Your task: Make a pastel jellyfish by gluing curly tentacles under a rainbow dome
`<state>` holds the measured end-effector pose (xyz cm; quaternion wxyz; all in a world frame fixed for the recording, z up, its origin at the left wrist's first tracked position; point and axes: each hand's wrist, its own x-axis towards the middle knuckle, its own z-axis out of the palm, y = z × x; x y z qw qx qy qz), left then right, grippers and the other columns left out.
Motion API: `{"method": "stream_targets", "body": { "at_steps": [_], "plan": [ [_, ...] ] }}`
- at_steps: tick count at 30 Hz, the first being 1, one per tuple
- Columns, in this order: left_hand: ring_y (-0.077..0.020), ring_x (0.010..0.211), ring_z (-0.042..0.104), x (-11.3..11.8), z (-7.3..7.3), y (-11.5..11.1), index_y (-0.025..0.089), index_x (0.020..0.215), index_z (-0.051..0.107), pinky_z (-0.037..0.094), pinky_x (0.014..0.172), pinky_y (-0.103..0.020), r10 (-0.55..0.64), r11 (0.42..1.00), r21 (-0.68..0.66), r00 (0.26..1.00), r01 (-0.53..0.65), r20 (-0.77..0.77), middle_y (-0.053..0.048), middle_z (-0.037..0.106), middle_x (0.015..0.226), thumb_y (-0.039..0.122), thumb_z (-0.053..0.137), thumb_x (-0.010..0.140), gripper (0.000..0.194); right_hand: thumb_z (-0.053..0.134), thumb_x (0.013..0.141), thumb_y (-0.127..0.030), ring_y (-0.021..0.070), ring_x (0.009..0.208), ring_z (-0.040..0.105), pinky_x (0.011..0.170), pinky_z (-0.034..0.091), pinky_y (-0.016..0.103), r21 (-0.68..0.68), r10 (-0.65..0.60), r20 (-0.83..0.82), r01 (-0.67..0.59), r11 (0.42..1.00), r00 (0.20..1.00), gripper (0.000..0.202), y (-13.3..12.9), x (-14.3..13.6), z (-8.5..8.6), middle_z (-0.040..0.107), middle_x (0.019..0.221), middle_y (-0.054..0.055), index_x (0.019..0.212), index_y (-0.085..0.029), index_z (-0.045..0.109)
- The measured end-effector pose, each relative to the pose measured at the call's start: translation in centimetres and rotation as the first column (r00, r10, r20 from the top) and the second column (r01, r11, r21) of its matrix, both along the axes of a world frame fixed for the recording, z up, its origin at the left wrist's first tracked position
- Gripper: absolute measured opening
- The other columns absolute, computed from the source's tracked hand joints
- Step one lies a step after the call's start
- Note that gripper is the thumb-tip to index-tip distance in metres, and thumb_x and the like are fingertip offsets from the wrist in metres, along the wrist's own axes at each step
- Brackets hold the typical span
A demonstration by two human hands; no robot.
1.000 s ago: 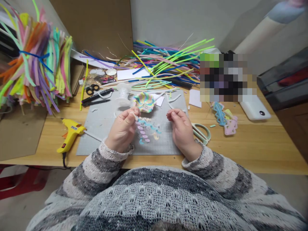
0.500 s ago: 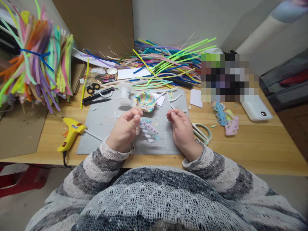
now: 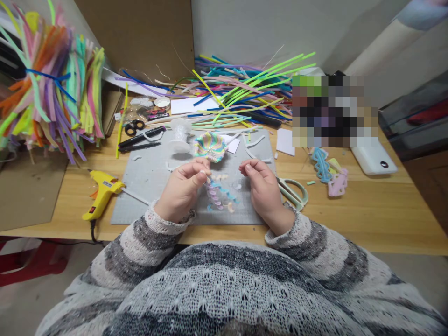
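Several pastel curls blurred; upper ends hidden by left hand.

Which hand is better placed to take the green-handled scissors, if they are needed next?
Probably the right hand: the scissors lie just beside it. The left hand is farther away and holds the dangling curled strands. I cannot tell whether the right hand pinches anything thin.

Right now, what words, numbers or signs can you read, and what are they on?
"OK", it seems, on the small black packet; any letters after it are unclear.
Yellow glue gun: its label is too small and blurred to read.
I can't make out any others.
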<state>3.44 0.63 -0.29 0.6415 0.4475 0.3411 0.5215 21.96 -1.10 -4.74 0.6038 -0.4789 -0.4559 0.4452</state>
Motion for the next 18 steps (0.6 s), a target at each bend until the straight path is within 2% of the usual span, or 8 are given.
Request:
{"method": "stream_targets", "body": {
  "at_steps": [3,5,7,10,13,18],
  "plan": [
    [-0.0143,0.084,0.052,-0.1,-0.3,0.0,0.025,0.068,0.075,0.04,0.086,-0.029,0.002,0.999,0.036,1.0,-0.002,-0.023,-0.001,0.058,0.082,0.046,0.084,0.064,0.023,0.057,0.088,-0.033,0.0157,0.084,0.056,0.085,0.045,0.035,0.015,-0.001,0.017,0.0,1.0,1.0,0.01,-0.1,0.0,0.2,0.062,0.084,-0.001,0.086,-0.025,0.063],
    [-0.0149,0.085,0.053,-0.2,-0.4,0.0,0.026,0.067,0.075,0.04,0.089,-0.03,0.025,0.997,0.079,0.998,-0.021,-0.051,-0.001,0.058,0.082,0.045,0.082,0.068,0.02,0.055,0.09,-0.031,0.0162,0.085,0.056,0.085,0.045,0.035,0.073,0.003,0.082,-0.009,0.997,0.997,0.01,-0.4,0.1,0.6,0.061,0.085,-0.001,0.087,-0.026,0.063],
    [-0.0153,0.086,0.054,-0.2,-0.6,-0.1,0.025,0.067,0.074,0.041,0.09,-0.031,0.075,0.99,0.128,0.993,-0.063,-0.089,-0.001,0.059,0.083,0.041,0.081,0.07,0.018,0.055,0.09,-0.03,0.0176,0.09,0.056,0.088,0.044,0.038,0.174,0.038,0.195,-0.073,0.982,0.98,0.008,-0.8,0.1,1.2,0.06,0.09,0.0,0.091,-0.027,0.062],
    [-0.0152,0.085,0.055,-0.1,-0.8,-0.3,0.024,0.068,0.074,0.042,0.089,-0.031,0.142,0.978,0.175,0.977,-0.113,-0.162,-0.001,0.06,0.084,0.035,0.081,0.07,0.013,0.06,0.087,-0.028,0.0201,0.099,0.055,0.092,0.042,0.043,0.295,0.1,0.393,-0.228,0.928,0.914,0.01,-1.7,0.1,2.1,0.058,0.098,0.002,0.097,-0.03,0.062],
    [-0.0151,0.085,0.056,0.0,-0.9,-0.5,0.023,0.069,0.074,0.043,0.087,-0.031,0.122,0.981,0.174,0.967,-0.084,-0.224,-0.001,0.061,0.084,0.031,0.081,0.07,0.01,0.066,0.084,-0.026,0.0211,0.099,0.055,0.091,0.042,0.045,0.316,0.11,0.509,-0.305,0.898,0.854,0.018,-2.3,0.0,2.6,0.055,0.101,0.002,0.101,-0.031,0.061],
    [-0.0144,0.084,0.056,0.5,-1.3,-0.7,0.023,0.07,0.073,0.042,0.088,-0.032,0.059,0.99,0.14,0.963,-0.022,-0.264,0.0,0.059,0.085,0.029,0.081,0.07,0.01,0.067,0.084,-0.028,0.0214,0.1,0.055,0.091,0.041,0.046,0.273,0.137,0.537,-0.325,0.906,0.832,0.016,-2.3,-0.2,2.5,0.055,0.103,0.003,0.098,-0.031,0.06]
  ]
}}
